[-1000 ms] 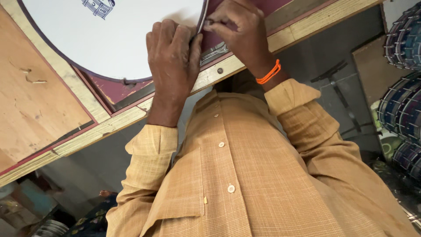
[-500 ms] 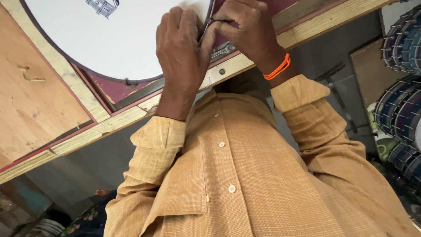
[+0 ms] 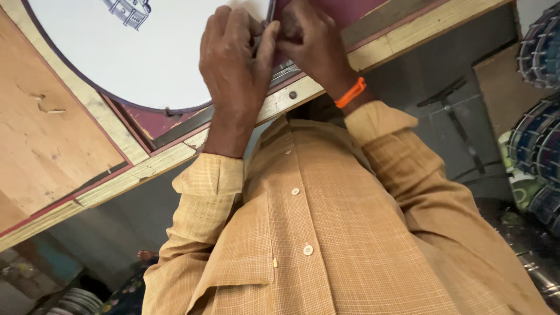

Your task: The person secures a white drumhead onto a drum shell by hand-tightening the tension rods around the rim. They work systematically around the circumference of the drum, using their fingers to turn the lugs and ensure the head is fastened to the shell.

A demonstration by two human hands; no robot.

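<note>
A round white drumhead (image 3: 146, 58) with a thin dark rim lies on a maroon board (image 3: 154, 122) set in a wooden table (image 3: 58, 140). My left hand (image 3: 233, 70) is curled over the drumhead's right edge, fingers pressed against the rim. My right hand (image 3: 312, 46), with an orange band (image 3: 350, 92) at the wrist, meets it from the right, its fingertips pinched at the same spot on the rim. What sits between the fingers is hidden. Tan checked shirt sleeves and a shirt front (image 3: 326, 233) fill the lower frame.
A pale wooden strip (image 3: 408, 35) with a screw edges the table. Dark blue drums with metal lugs (image 3: 539, 146) are stacked at the right. A dark metal stand (image 3: 455, 116) lies on the grey floor behind the right arm.
Both hands have crept upward along the drumhead's rim and closed in on each other; the left fingers now curl tighter over the edge.
</note>
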